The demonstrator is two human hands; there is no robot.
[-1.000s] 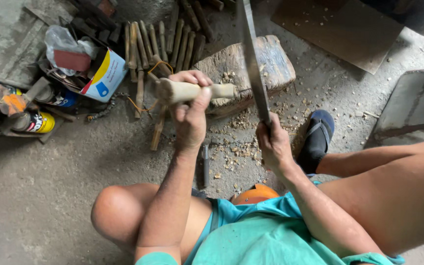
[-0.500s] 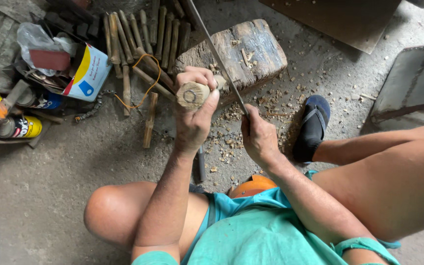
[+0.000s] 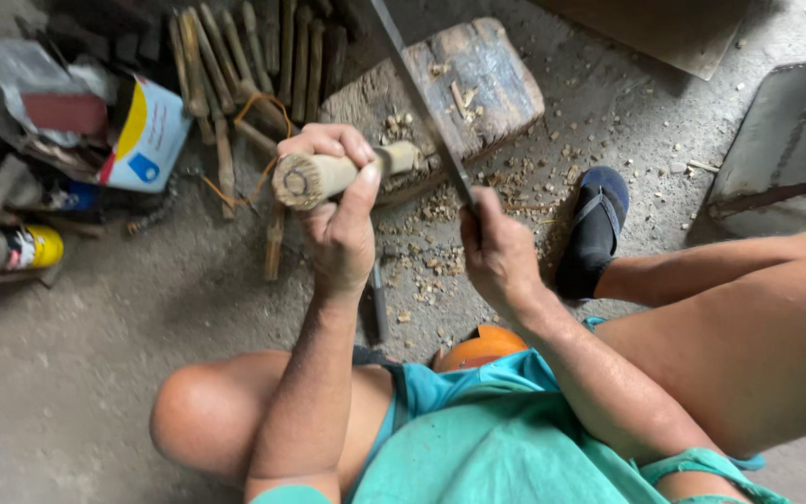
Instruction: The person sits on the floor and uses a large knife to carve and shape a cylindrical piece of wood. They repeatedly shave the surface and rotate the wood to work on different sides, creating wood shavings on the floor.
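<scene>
My left hand (image 3: 340,217) grips a short round wooden stick (image 3: 314,175), its cut end turned toward me and its far end resting on a worn wooden chopping block (image 3: 487,79). My right hand (image 3: 498,250) is closed on the handle of a long machete (image 3: 414,89), whose blade slants up and away over the block, close to the stick's far end. Wood chips (image 3: 431,243) lie scattered on the concrete floor below both hands.
A bundle of similar sticks (image 3: 244,65) lies behind the block. Cans, bags and a carton (image 3: 146,135) are piled at left. My foot in a dark sandal (image 3: 594,229) rests right of the block. A metal sheet (image 3: 790,140) lies at far right.
The stick has swung so its far end rests on the block. The machete blade has come down nearer the stick. The view has shifted slightly.
</scene>
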